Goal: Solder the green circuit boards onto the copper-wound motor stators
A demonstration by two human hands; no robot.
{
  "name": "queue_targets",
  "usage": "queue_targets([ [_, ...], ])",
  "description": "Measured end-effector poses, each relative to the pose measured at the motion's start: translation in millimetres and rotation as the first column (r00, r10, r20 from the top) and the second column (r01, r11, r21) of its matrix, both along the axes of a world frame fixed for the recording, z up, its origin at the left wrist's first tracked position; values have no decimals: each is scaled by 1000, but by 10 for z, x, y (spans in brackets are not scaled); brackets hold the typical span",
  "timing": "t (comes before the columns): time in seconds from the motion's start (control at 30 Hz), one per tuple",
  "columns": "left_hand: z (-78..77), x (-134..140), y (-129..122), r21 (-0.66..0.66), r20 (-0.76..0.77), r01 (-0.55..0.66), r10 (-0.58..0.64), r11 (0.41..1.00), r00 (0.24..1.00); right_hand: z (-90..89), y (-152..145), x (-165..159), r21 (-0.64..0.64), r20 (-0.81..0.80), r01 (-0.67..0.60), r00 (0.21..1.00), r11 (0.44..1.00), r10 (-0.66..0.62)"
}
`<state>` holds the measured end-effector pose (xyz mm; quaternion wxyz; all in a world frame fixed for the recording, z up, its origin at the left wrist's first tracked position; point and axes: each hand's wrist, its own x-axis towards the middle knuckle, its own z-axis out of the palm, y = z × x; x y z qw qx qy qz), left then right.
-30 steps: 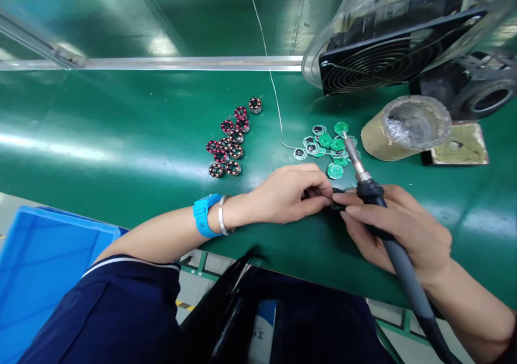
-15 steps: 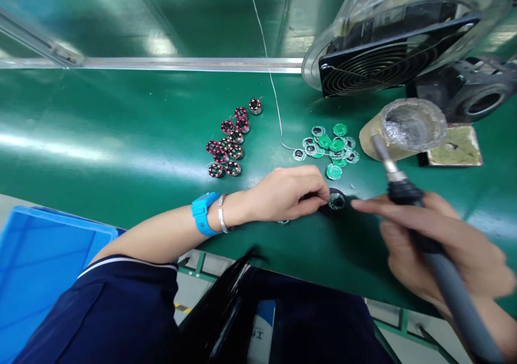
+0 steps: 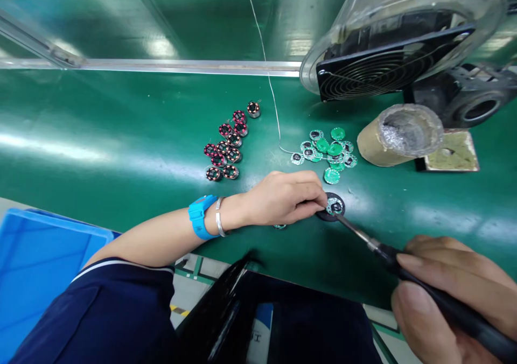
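Note:
My right hand [image 3: 448, 294] is wrapped round the handle of a soldering iron [image 3: 390, 253]. The iron's tip meets the near edge of a small round circuit board [image 3: 334, 207] lying in a black round holder [image 3: 328, 216]. At the left edge of this board, the fingers of my left hand [image 3: 288, 198] are pinched together; what lies between them is hidden. Partly under that hand, another small round board [image 3: 279, 226] shows at its lower side. Behind the holder lies a loose pile of round green circuit boards [image 3: 332, 175], with solder wire [image 3: 275, 103] running down to it.
Several copper-wound motor stators [image 3: 230, 171] stand grouped left of the boards. A tan cup [image 3: 374, 143] with a silvery crusted inside stands at right, beside a sponge tray [image 3: 454, 151]. A fan with a black grille [image 3: 371, 78] overhangs the back right. A blue bin [image 3: 52, 278] sits at lower left.
The soldering iron has come away from the tan cup, down and left to the board in the black holder. My left hand has stayed at the holder.

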<state>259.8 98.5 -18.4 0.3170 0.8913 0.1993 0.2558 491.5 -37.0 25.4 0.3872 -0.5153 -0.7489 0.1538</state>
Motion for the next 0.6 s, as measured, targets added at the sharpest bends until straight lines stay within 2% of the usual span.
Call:
queue_targets([
  [0.23,-11,-7,0,10,-28,-7,7,1000,1000,-9,38,-163,5,-72,59,996,998,-59],
  [0.33,-14,-11,0,10,-37,-11,11,1000,999,-47,56,-146,46,-70,41,997,998,-38],
  [0.5,-14,-14,-2,19,-34,-10,11,1000,999,-27,64,-125,1,-28,20,999,1000,-20],
  [0.6,-11,-16,-4,23,-41,-12,13,1000,999,-2,82,-142,20,-25,22,999,1000,-22],
])
